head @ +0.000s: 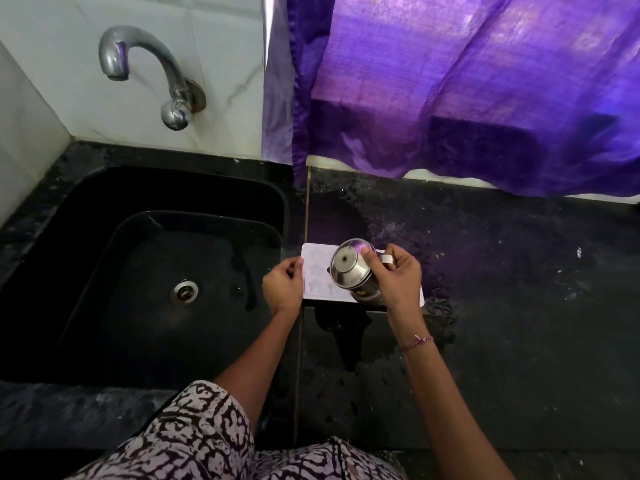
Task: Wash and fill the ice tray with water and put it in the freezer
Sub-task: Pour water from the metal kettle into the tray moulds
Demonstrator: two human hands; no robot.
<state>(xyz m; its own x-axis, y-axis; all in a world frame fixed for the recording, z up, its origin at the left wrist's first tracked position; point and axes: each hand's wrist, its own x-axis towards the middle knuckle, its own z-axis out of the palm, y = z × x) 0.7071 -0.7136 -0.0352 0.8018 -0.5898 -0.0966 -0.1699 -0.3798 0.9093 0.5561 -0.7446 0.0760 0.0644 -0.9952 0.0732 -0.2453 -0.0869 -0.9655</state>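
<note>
What stands in the way: a steel pot (pixel 349 268) hangs tipped over the ice tray (pixel 320 277), its round bottom facing up at us; it hides the middle of the tray.
Right hand (pixel 398 282): fingers and thumb are wrapped tight around the steel pot; a thread band (pixel 417 342) is on the wrist.
Left hand (pixel 282 285): curled fingers pinch the tray's left short edge.
Things around: a black sink (pixel 104 202) with a drain (pixel 185 291) is just left of the tray; a shiny tap (pixel 138 64) sticks out of the wall above it; a purple curtain (pixel 450 81) hangs behind.
Ice tray: white, flat, star cups facing up; its long side runs left to right.
Where it is: on the counter (pixel 502 306), just right of the sink.
Surface: the counter is black stone, wet, with puddles near the tray.
Room: white tiles (pixel 214 46) on the wall by the tap.
</note>
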